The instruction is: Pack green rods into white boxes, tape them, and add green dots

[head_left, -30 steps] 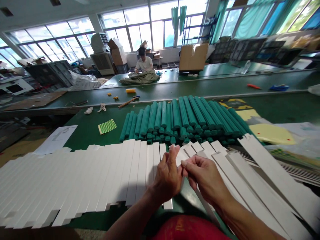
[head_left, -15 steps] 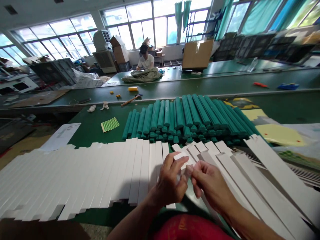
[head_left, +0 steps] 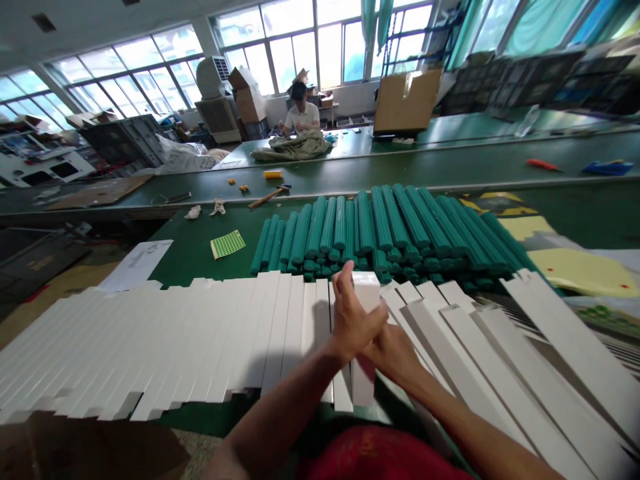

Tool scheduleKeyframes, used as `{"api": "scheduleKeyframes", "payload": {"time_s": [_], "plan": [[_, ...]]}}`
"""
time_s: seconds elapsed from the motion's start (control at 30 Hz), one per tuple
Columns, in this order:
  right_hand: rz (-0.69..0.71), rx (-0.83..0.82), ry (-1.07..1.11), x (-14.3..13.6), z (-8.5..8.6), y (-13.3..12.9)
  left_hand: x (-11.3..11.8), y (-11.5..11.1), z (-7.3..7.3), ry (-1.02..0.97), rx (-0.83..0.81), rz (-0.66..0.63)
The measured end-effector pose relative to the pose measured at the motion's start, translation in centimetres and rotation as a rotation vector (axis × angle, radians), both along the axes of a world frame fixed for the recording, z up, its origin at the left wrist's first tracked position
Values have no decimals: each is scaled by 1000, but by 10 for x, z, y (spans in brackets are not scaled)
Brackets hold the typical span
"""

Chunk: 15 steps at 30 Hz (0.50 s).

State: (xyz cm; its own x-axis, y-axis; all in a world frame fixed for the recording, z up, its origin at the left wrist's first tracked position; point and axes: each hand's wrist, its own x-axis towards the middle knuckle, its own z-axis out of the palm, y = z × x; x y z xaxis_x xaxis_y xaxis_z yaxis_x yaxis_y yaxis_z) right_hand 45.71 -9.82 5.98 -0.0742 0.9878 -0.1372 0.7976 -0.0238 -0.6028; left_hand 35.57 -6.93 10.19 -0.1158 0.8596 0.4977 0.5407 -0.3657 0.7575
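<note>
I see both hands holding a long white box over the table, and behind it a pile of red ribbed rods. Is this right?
Not quite: the ribbed rods are green, not red, as the head view shows. The rest holds: the left hand and right hand hold a long white box over the table.

Bright window backlight, glare, warped edges

right hand mostly hidden behind left hand, white box partly covered
</note>
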Motion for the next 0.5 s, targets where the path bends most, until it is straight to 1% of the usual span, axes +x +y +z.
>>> {"api": "scheduleKeyframes", "payload": {"time_s": [0.07,0.1,0.13,0.17,0.23,0.3,0.37,0.43,0.5], "plan": [[-26,-166,72,-15,12,20,-10,26,0,122,-169,95],[-30,-259,123,-25,13,30,-17,38,-4,225,-267,124],[-26,-337,171,-35,12,39,-24,49,-9,349,-369,125],[-18,-395,209,-46,8,46,-32,59,-16,411,-425,117],[11,-437,258,-67,-8,56,-47,72,-35,489,-499,115],[58,-457,310,-86,-27,61,-63,76,-56,562,-561,148],[124,-467,348,-100,-42,61,-78,73,-75,642,-631,181],[188,-466,360,-105,-51,60,-93,68,-91,719,-694,165],[222,-429,342,-98,-52,57,-104,63,-102,786,-711,120]]}}
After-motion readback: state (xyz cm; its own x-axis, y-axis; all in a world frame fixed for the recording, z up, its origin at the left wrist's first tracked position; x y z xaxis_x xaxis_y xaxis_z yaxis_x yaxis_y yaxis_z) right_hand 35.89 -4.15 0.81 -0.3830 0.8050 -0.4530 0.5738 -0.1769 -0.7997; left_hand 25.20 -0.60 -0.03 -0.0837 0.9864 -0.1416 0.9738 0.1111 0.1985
